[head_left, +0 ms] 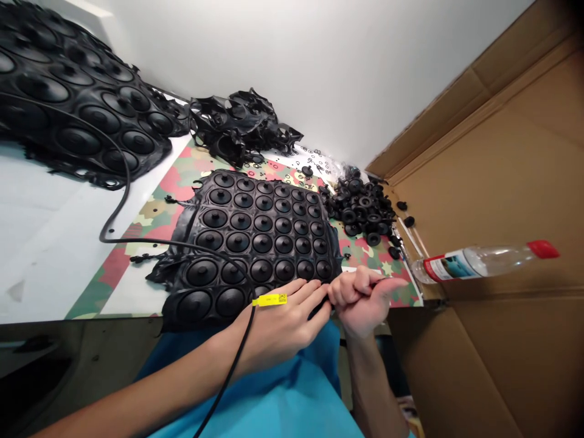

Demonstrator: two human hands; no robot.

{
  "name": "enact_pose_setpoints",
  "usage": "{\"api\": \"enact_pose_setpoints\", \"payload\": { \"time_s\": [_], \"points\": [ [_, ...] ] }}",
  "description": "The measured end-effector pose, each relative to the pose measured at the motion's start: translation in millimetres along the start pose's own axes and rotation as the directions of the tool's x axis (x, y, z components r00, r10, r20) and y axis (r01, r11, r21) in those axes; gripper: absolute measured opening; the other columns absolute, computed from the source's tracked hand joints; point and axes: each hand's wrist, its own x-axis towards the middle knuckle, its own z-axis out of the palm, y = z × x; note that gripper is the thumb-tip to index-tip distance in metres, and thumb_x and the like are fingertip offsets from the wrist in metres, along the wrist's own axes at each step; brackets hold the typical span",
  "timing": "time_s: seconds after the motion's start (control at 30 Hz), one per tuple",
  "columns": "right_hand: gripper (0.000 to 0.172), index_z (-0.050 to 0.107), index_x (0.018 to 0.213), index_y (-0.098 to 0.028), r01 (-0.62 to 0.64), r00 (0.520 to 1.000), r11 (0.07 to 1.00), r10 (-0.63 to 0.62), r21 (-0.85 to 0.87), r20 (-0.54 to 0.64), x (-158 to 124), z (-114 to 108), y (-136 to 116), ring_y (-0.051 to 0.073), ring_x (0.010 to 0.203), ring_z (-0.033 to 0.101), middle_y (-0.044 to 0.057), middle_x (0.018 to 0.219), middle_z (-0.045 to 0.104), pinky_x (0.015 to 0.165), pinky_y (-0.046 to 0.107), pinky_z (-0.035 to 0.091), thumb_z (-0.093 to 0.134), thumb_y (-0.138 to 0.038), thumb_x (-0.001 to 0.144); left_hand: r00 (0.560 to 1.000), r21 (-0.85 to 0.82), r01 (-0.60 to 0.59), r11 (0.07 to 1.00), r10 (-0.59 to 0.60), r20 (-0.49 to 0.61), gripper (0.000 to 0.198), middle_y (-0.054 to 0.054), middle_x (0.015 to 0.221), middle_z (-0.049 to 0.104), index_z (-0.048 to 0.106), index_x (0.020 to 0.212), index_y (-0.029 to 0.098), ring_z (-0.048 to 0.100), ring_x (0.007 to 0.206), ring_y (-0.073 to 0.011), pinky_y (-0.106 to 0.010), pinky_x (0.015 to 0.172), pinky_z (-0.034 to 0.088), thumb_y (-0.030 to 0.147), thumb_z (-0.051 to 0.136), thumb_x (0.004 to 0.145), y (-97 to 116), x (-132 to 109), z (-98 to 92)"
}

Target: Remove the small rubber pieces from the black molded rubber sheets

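A black rubber sheet (pixel 262 224) with rows of round moulded discs lies in front of me, its near edge reaching the table's front edge. My left hand (pixel 292 313) rests on its near right part, fingers stretched out and thumb hidden from clear view. Close beside those fingertips, at the sheet's near right corner, my right hand (pixel 362 298) is closed with curled fingers and the thumb extended to the right. Something thin shows near that thumb, too small to name. What sits inside the right fist is hidden.
Loose black rubber parts (pixel 362 204) are heaped at the right. Torn black scrap (pixel 241 125) lies at the back. More moulded sheets (pixel 86 97) are stacked at left. A plastic bottle (pixel 483 261) stands by cardboard (pixel 502 201). A black cable (pixel 182 244) crosses the sheet.
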Motion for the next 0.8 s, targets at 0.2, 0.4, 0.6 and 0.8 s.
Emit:
{"api": "enact_pose_setpoints", "payload": {
  "time_s": [0.2, 0.4, 0.6, 0.8],
  "points": [
    [0.075, 0.018, 0.067, -0.025, -0.122, 0.992, 0.981, 0.123, 0.151, 0.003, 4, -16, -2, 0.006, 0.036, 0.005, -0.012, 0.051, 0.009, 0.032, 0.019, 0.023, 0.05, -0.083, 0.103, 0.999, 0.061, 0.014, 0.998, -0.011, -0.041, 0.037, -0.018, 0.141, 0.073, 0.071, 0.139, 0.007, 0.067, 0.136, -0.0319, -0.043, 0.119, 0.049, 0.016, 0.051, 0.109, 4, -3, 1.2],
    [0.071, 0.017, 0.069, -0.026, -0.24, 0.971, 0.921, 0.225, 0.308, 0.086, 9, -27, -4, 0.005, 0.038, -0.004, -0.013, 0.052, 0.007, 0.029, 0.018, 0.013, 0.053, -0.075, 0.107, 0.998, 0.08, 0.029, 0.996, -0.025, -0.051, 0.039, -0.017, 0.152, 0.069, 0.073, 0.139, 0.008, 0.065, 0.142, -0.0314, -0.044, 0.121, 0.047, 0.015, 0.048, 0.11, 8, -9, 4.4],
    [0.068, 0.017, 0.07, -0.027, -0.298, 0.954, 0.854, 0.26, 0.427, 0.147, 12, -32, -1, 0.005, 0.037, -0.004, -0.014, 0.053, 0.007, 0.03, 0.019, 0.003, 0.054, -0.069, 0.11, 0.999, 0.084, 0.048, 0.995, -0.048, -0.001, 0.04, -0.016, 0.159, 0.065, 0.071, 0.142, 0.009, 0.061, 0.147, -0.0313, -0.046, 0.124, 0.045, 0.016, 0.048, 0.11, 12, -10, 6.1],
    [0.063, 0.019, 0.073, -0.027, -0.355, 0.934, 0.817, 0.291, 0.455, 0.206, -3, -30, -11, 0.004, 0.034, -0.002, -0.015, 0.052, 0.008, 0.03, 0.017, 0.01, 0.042, -0.068, 0.114, 0.998, 0.094, 0.07, 0.993, -0.069, -0.011, 0.034, -0.018, 0.158, 0.065, 0.073, 0.134, 0.011, 0.063, 0.146, -0.0314, -0.047, 0.125, 0.045, 0.017, 0.051, 0.109, 14, -11, 8.2]
  ]
}}
